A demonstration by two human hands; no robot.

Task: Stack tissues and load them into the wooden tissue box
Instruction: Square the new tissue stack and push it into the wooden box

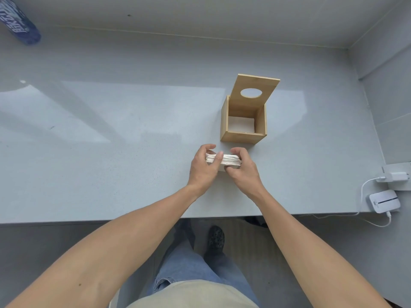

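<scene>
A thick stack of white tissues [229, 160] is held between both hands just above the grey countertop, a short way in front of the wooden tissue box [243, 137]. My left hand [203, 166] grips the stack's left end, thumb on top. My right hand [242, 166] grips the right end. The box stands open, its lid [255, 85] with an oval hole tilted back. White tissue or a white bottom shows inside the box; I cannot tell which.
A blue patterned bottle [20, 21] lies at the far left corner. A white charger [395, 176] and a small white device [383, 200] with cables sit at the counter's right edge. The counter's front edge [111, 221] runs below my forearms. Walls close the back and right.
</scene>
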